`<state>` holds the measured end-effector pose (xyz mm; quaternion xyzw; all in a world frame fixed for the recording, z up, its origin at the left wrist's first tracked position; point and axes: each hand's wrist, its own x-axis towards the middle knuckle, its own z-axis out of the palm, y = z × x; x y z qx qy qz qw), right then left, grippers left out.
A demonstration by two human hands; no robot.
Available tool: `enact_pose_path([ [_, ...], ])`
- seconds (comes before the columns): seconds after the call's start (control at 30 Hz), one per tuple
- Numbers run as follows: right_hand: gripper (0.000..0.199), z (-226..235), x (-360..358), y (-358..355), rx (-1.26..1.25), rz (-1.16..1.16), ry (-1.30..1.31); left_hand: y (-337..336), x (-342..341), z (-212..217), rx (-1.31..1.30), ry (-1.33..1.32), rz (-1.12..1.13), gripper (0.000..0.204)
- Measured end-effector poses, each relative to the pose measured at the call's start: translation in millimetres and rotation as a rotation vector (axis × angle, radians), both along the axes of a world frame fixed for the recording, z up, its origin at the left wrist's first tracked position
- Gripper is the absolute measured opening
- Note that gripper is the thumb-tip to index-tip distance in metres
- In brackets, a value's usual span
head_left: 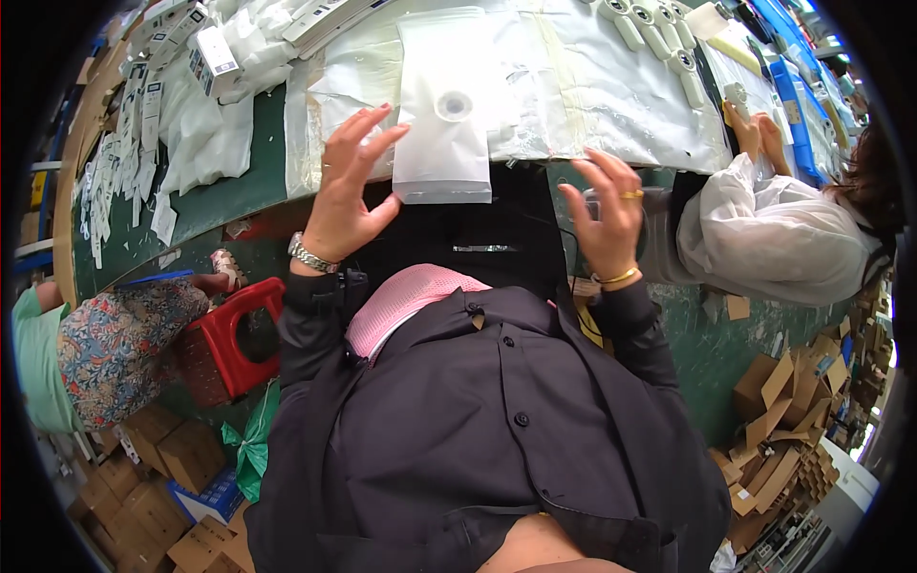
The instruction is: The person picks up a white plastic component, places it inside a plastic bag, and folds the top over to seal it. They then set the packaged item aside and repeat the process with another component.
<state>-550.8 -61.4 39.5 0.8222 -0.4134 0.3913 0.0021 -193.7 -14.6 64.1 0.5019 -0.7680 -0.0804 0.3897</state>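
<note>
A frosted plastic bag (439,158) lies on the work table, its lower end reaching past the front edge. Through the film shows a pale item with a round grey-centred part (455,105). My left hand (355,186) is beside the bag's left edge, fingers spread. Its thumb and forefinger tips come right up to that edge; whether they touch it I cannot tell. Off to the right, my right hand (609,215) is raised in front of the table edge, fingers apart and curved, with nothing in it.
White round-headed handheld devices (650,29) lie at the far right of the table (535,124). Small boxes (215,62) and more plastic bags (205,143) pile up on the left. A co-worker (774,229) sits at right; another person (115,344) and a red stool (229,339) are at left.
</note>
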Motion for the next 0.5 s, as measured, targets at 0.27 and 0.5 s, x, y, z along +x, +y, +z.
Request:
enact_pose_path([
  [0.27, 0.055, 7.7, 79.4, -21.9, -0.003, 0.364, 0.038, -6.8, -6.5, -15.4, -0.066, -0.107, 0.013, 0.06],
  [0.5, 0.043, -1.3, 88.8, -48.6, -0.06, 0.448, -0.011, -24.1, -6.1, -20.6, -0.163, -0.052, -0.008, 0.035],
])
